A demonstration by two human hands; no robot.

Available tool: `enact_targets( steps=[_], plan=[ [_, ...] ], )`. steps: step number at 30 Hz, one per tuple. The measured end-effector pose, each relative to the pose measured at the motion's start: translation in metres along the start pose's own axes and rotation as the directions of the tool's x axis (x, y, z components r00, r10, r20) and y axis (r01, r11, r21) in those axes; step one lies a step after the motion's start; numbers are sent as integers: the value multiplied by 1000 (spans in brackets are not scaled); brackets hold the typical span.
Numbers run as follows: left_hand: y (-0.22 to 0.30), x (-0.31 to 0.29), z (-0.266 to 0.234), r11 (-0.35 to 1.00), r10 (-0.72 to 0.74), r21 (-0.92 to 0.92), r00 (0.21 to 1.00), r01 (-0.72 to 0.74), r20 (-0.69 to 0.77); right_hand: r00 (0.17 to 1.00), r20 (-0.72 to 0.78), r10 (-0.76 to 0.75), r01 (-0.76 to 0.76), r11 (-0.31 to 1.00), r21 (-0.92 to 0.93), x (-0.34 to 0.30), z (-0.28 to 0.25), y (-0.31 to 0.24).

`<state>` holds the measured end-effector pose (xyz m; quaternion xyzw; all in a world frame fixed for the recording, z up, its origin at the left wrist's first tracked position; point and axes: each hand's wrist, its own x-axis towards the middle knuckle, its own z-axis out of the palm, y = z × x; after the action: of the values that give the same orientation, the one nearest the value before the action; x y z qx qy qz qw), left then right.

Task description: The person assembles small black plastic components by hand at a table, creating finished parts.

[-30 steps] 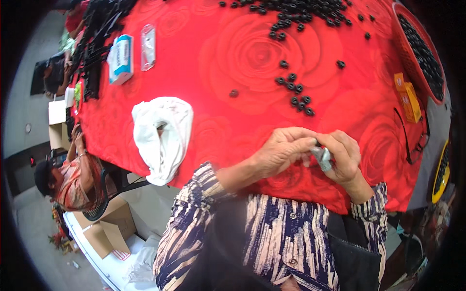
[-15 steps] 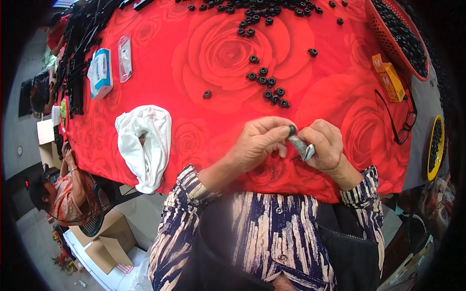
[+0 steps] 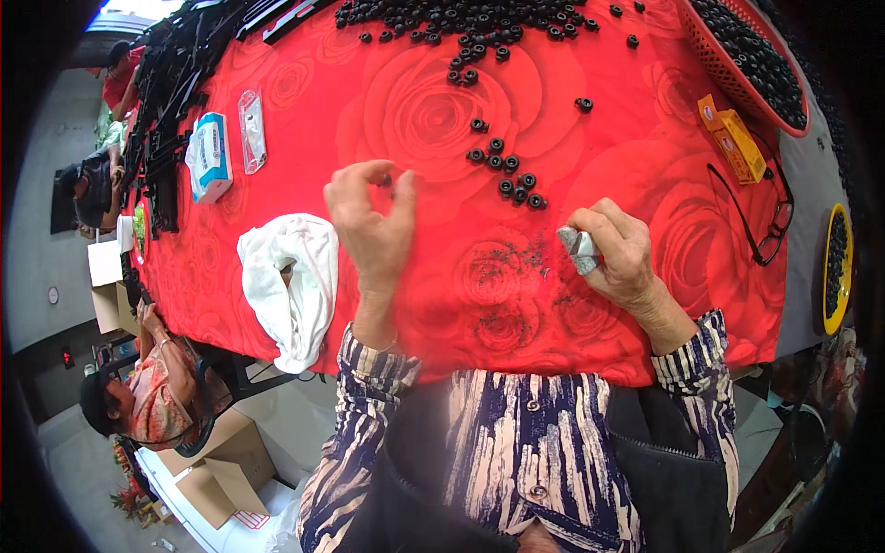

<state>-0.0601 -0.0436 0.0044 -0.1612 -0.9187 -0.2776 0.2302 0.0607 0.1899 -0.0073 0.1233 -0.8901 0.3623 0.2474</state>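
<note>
My left hand (image 3: 373, 226) is raised over the table left of the middle, somewhat blurred. Thumb and forefinger curve apart in a C shape, and a small black ring (image 3: 385, 179) shows in the gap between them. Whether they touch the ring I cannot tell. My right hand (image 3: 619, 256) is closed round a folded grey-white piece (image 3: 581, 249), whose material, cloth or abrasive paper, is unclear. Black crumbs (image 3: 516, 258) lie scattered on the red rose-patterned tablecloth (image 3: 433, 304) between the hands. Several black rings (image 3: 510, 164) sit in a loose group beyond them.
A white cloth (image 3: 290, 276) lies left, with a tissue pack (image 3: 210, 158) and clear plastic case (image 3: 252, 131) farther back. Many black rings (image 3: 479, 23) cover the far side. Right are a red basket (image 3: 728, 78), orange box (image 3: 735, 143), glasses (image 3: 770, 249) and yellow tray (image 3: 834, 318).
My left hand has moved away from my right, to the left and farther out, and its pinch on a small black ring has opened. My right hand keeps the folded piece.
</note>
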Motion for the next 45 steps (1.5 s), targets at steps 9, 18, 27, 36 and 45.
enact_targets(
  steps=[9,18,27,36,45],
  plan=[
    [41,-15,38,850,407,-468,868,-244,286,1000,8,18,-18,1000,-2,3,0,0],
    [46,-25,19,598,176,-743,855,301,488,1000,15,4,-5,999,43,0,-4,-1],
    [59,-39,9,-299,313,-330,418,896,853,999,12,44,-46,949,311,1,-3,-15],
    [50,-49,18,-268,317,-273,351,924,881,970,226,93,-190,869,457,5,-12,-9],
    [49,-44,13,-234,414,-124,214,964,885,969,237,69,-177,863,473,3,-10,-9]
  ],
)
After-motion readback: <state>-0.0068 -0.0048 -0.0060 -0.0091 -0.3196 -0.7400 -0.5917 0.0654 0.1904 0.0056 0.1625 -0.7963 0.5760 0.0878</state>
